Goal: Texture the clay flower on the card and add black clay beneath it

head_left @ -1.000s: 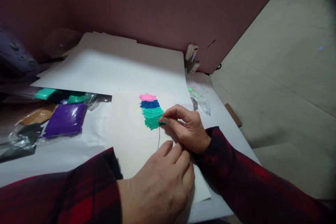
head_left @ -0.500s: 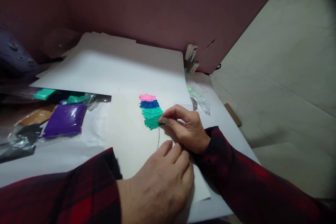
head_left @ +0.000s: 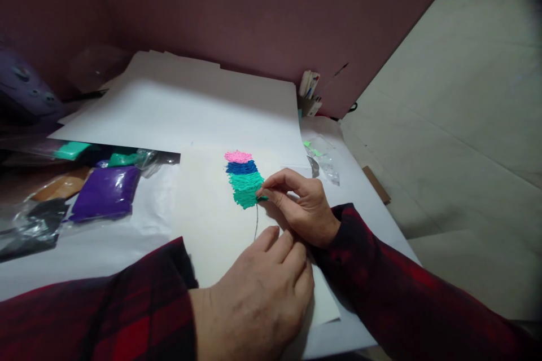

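On a cream sheet of paper (head_left: 207, 237) lies a patch of thin, textured strands of modelling clay: a pink band (head_left: 237, 156) at the top, a dark blue band (head_left: 241, 167) below it, and a wider green band (head_left: 244, 187). My right hand (head_left: 296, 203) pinches thumb and forefinger together at the green band's lower right edge, on a bit of green clay mostly hidden by the fingertips. A thin drawn line (head_left: 256, 223) runs down from there toward my left hand (head_left: 262, 293), which rests on the sheet, fingers bent and slightly apart, thumb out of sight.
Bagged clay lies at left: a purple pack (head_left: 105, 193), a green pack (head_left: 73, 150), an orange-brown one (head_left: 61, 185) and a dark one (head_left: 40, 225). Large white sheets (head_left: 212, 101) spread behind. Small white boxes (head_left: 309, 84) and a clear bag (head_left: 326, 163) sit at right.
Both hands stay in nearly the same place, the right still pinching at the green band's edge. The whole view shifts very slightly.
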{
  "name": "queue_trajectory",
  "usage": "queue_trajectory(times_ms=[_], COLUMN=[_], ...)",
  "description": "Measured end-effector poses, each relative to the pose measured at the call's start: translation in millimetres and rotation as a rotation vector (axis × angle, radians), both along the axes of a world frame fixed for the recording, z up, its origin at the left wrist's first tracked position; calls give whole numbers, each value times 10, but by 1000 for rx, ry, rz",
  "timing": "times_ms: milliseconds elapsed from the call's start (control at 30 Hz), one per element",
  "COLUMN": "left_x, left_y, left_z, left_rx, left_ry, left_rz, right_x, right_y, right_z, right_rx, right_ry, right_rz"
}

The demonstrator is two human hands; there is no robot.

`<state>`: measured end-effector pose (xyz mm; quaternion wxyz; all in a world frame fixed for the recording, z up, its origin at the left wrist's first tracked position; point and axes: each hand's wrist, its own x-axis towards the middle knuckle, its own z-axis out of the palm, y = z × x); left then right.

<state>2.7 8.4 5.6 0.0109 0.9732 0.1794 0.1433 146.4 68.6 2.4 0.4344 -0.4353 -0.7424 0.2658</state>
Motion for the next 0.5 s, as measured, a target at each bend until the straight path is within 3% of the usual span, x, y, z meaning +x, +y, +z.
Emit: queue_trajectory(times_ms=[500], left_x=[9], left_y=[3], left_z=[-10], left_rx=[-5], left_ry=[-15], left_rz=[-2], right_x=[-1], right_y=[-7], right_z=[8], right_rx=[31], right_ry=[-7], right_rz=[-9])
